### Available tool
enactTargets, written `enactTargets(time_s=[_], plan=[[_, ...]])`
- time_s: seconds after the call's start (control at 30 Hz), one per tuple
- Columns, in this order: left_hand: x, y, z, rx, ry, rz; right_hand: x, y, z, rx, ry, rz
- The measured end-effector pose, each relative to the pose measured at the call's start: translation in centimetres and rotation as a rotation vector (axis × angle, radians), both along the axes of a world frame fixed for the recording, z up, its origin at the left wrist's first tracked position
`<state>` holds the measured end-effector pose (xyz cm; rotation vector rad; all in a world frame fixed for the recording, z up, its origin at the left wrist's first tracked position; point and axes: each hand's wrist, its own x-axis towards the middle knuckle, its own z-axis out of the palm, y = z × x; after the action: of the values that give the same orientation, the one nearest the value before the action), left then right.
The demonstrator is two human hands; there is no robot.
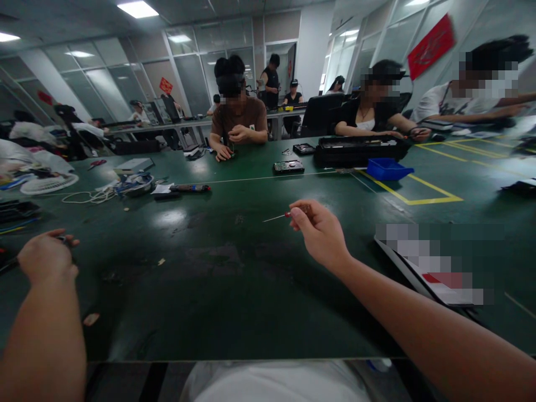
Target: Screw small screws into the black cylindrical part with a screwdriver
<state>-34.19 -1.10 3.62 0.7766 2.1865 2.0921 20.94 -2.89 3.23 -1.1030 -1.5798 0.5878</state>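
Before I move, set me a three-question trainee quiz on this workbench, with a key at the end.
1. Which of the camera wearer's hands holds the thin-shafted tool?
2. True or false: the blue tray sits farther off across the green table than the thin-shafted tool.
3. Which way does the bare tip of the thin-shafted tool point? A: toward the picture's right edge. B: straight up. C: toward the picture's left edge.

Key: 1. The right hand. 2. True. 3. C.
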Motion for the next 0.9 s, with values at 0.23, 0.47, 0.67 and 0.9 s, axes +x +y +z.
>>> enactTargets(time_s=[0.23,0.47,0.67,0.9], plan=[[12.8,0.8,3.7,0.091,-0.042,-0.383,0.0,-0.2,-0.1,0.012,-0.020,0.018],[27.2,-0.4,3.3,-0.241,0.080,-1.039,0.2,-0.3,0.2,0.041,-0.135,-0.029],[35.3,-1.1,1.5,-0.400,0.317,-1.362,0.3,-0.6,0.6,0.079,-0.149,-0.057],[35.0,0.1,-3.8,-0.373,0.540,-1.420,0.2,-0.3,0.1,0.053,-0.058,-0.011]])
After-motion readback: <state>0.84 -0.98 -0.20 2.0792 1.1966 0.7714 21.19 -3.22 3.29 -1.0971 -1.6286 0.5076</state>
